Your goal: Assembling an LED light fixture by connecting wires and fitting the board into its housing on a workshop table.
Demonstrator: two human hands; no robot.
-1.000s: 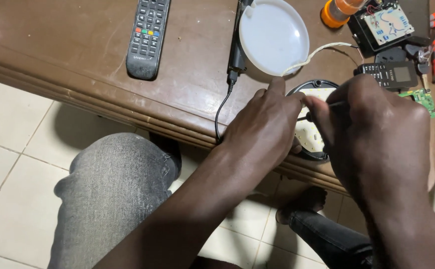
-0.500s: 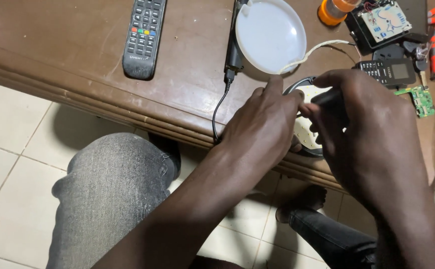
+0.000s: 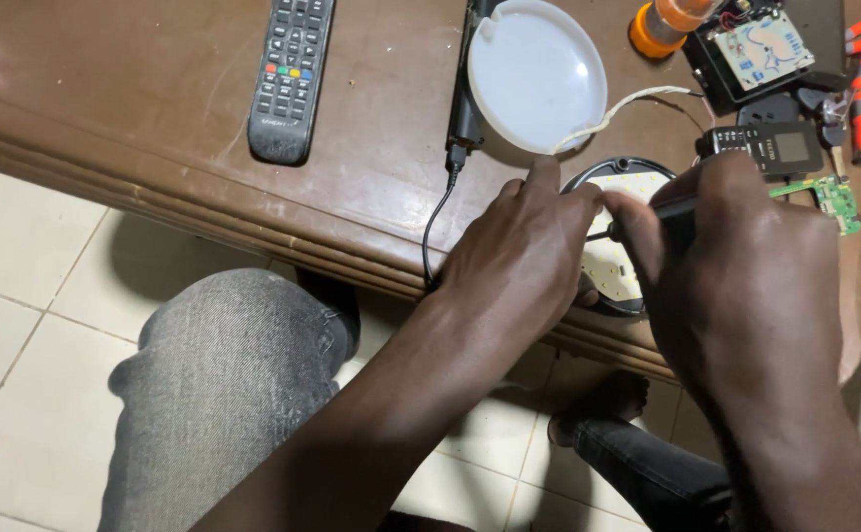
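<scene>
Pinching screwdriver [image 3: 647,212] | right hand [image 3: 746,286] fingers closed; left hand [image 3: 524,261] steadies lamp base [image 3: 608,266] (underneath)

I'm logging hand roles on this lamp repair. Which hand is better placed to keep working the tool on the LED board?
Right. The right hand already grips the screwdriver, its tip over the round lamp base. The left hand rests on the base's rim, steadying it.
</scene>
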